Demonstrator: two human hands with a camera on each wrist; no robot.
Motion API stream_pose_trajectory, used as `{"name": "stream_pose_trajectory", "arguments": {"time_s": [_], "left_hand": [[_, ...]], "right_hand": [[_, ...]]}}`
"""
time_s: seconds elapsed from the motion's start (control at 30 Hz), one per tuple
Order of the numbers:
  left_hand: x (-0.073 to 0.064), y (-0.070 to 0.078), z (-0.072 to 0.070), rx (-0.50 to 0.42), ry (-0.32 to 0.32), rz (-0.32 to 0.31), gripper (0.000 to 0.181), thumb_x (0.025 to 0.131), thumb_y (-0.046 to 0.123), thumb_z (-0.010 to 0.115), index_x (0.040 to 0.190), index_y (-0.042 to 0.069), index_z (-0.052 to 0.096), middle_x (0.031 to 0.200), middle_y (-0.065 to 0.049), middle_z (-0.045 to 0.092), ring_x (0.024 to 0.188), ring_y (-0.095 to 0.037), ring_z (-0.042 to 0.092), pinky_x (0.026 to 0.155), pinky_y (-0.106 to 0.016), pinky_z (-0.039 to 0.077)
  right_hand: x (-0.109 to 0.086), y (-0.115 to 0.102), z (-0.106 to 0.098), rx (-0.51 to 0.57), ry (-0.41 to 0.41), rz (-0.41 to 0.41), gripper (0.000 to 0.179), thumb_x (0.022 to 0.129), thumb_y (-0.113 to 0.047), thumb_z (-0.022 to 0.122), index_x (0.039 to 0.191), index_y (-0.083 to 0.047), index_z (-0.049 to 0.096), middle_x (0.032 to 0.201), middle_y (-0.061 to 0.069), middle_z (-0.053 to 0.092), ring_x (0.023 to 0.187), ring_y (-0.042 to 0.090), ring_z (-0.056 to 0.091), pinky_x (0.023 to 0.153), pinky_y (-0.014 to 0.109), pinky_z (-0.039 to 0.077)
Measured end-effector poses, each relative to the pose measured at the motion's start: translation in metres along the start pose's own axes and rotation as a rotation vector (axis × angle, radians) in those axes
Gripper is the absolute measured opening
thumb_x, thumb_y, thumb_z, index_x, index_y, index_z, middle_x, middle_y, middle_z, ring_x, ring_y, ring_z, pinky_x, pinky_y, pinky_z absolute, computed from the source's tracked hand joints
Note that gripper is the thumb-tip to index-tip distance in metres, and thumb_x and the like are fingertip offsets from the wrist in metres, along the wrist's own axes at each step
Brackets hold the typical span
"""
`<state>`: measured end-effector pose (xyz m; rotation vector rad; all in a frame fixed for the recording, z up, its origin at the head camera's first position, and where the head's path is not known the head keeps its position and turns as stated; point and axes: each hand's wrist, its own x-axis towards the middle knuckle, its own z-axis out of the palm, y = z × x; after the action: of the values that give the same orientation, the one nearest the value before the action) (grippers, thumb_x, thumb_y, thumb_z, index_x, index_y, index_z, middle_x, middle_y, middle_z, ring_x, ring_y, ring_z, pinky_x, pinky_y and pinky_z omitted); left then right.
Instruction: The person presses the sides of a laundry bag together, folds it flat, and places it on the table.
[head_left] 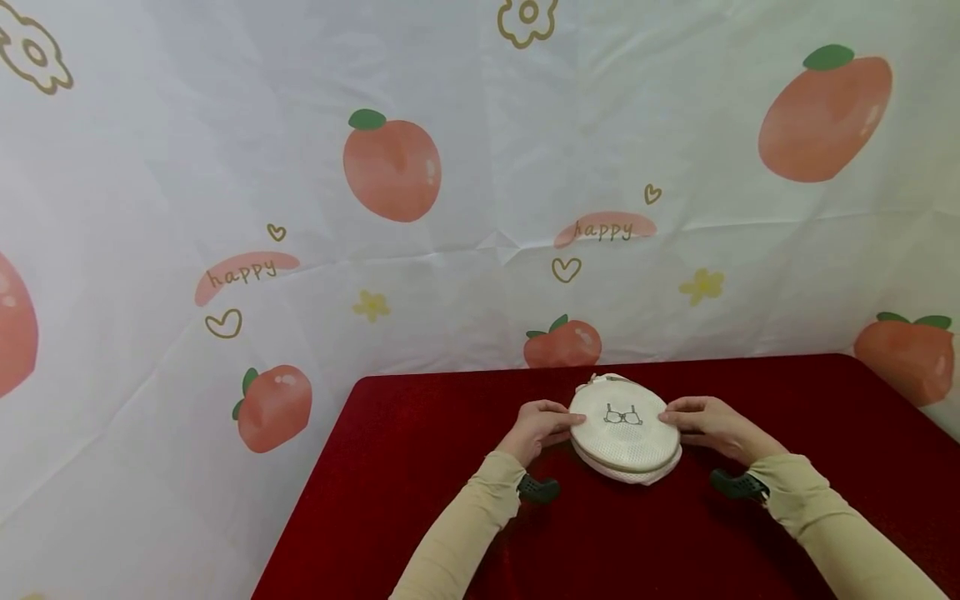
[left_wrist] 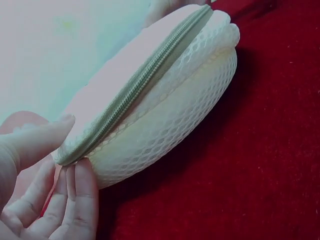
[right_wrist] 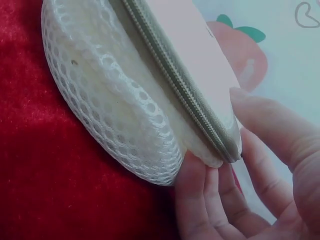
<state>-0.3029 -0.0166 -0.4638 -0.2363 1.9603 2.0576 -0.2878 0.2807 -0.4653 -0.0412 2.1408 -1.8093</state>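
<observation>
A round white mesh laundry bag (head_left: 626, 437) with a bra drawing on its lid sits on the red table. Its zipper (left_wrist: 135, 92) runs around the rim and looks closed along the stretch seen in both wrist views. My left hand (head_left: 537, 427) pinches the bag's left edge, thumb on top and fingers beneath the rim. On the opposite edge my right hand (head_left: 716, 425) grips in the same way, its thumb (right_wrist: 270, 117) over the lid. Through the mesh side (right_wrist: 110, 95) something pale shows; its kind cannot be made out.
The red velvet-like tabletop (head_left: 420, 467) reaches back to a white backdrop cloth (head_left: 465, 317) printed with peaches, hearts and flowers. A dark strap device (head_left: 538, 488) sits at the left wrist, and another dark device (head_left: 738, 483) at the right.
</observation>
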Motion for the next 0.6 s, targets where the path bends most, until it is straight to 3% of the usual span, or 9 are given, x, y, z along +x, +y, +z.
{"name": "stream_pose_trajectory", "arguments": {"time_s": [0.37, 0.6], "left_hand": [[0.0005, 0.0032, 0.0064, 0.035, 0.119, -0.014, 0.024, 0.07, 0.001, 0.085, 0.084, 0.003, 0.065, 0.081, -0.011, 0.065, 0.069, -0.019, 0.065, 0.068, -0.032, 0.057], [0.0014, 0.0007, 0.0102, 0.097, 0.155, 0.004, 0.027, 0.068, -0.002, 0.085, 0.086, 0.0, 0.064, 0.078, -0.01, 0.064, 0.068, -0.018, 0.066, 0.067, -0.033, 0.057]], "right_hand": [[0.0064, -0.0016, 0.0051, -0.047, 0.041, -0.017, 0.02, 0.086, -0.016, 0.073, 0.091, -0.005, 0.057, 0.089, 0.004, 0.058, 0.084, 0.016, 0.059, 0.074, 0.034, 0.054], [0.0084, 0.0049, 0.0064, -0.122, 0.082, -0.028, 0.026, 0.083, -0.014, 0.077, 0.089, -0.002, 0.055, 0.082, 0.005, 0.057, 0.077, 0.016, 0.059, 0.07, 0.032, 0.055]]}}
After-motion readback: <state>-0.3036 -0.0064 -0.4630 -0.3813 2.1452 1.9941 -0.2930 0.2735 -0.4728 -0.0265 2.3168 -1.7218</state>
